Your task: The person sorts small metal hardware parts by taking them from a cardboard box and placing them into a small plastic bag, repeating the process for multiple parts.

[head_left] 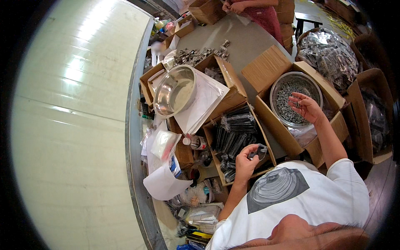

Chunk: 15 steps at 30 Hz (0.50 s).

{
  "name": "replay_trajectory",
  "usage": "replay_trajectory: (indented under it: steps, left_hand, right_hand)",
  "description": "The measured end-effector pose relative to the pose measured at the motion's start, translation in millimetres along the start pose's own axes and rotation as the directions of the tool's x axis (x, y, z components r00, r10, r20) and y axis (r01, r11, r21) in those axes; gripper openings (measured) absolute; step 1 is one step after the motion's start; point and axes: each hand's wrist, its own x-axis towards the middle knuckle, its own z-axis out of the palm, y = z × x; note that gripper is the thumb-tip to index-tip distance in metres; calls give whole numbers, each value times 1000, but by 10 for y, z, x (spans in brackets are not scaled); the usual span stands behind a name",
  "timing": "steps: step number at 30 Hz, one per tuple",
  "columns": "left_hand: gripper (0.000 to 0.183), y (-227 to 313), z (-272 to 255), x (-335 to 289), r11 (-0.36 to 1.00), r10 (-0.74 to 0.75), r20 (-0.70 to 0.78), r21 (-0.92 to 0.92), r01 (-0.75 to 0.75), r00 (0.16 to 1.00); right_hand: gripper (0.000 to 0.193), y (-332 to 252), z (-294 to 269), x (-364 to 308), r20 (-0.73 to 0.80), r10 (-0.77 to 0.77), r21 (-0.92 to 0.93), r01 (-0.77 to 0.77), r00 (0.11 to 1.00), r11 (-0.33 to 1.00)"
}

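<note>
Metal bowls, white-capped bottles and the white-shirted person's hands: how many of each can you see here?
Metal bowls: 2 (empty bowl, filled bowl)
White-capped bottle: 1
Hands: 2 (left hand, right hand)
Total: 5

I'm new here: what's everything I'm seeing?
Cartons: several, brown, throughout
Pale surface: one, cream, far left
Large bowl: one, silver, on white papers
Second bowl: one, silver, in carton
Screws: many, grey, in second bowl
Packets: many, black, in carton
Metal parts: many, grey, top centre
Bagged parts: many, silvery, upper right
Bottle: one, white cap, left of packets
Clutter: uncountable, mixed colours, lower centre
Co-worker: one, red top, top edge
Shirt: one, white, lower right
Left hand: one, bare, holding clear bag
Right hand: one, bare, above screws
</note>
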Motion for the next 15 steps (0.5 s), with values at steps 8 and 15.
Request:
replay_trajectory:
  steps: [8,15]
  left_hand:
    - [36,43,12,6,999,6,-12,51,-5,1000]
    - [37,41,31,27,993,0,-45,122,5,999]
  right_hand:
    - [42,7,129,-10,5,-4,11,4,1000,1000]
    - [35,256,747,-186,270,178,45,-197,946,979]
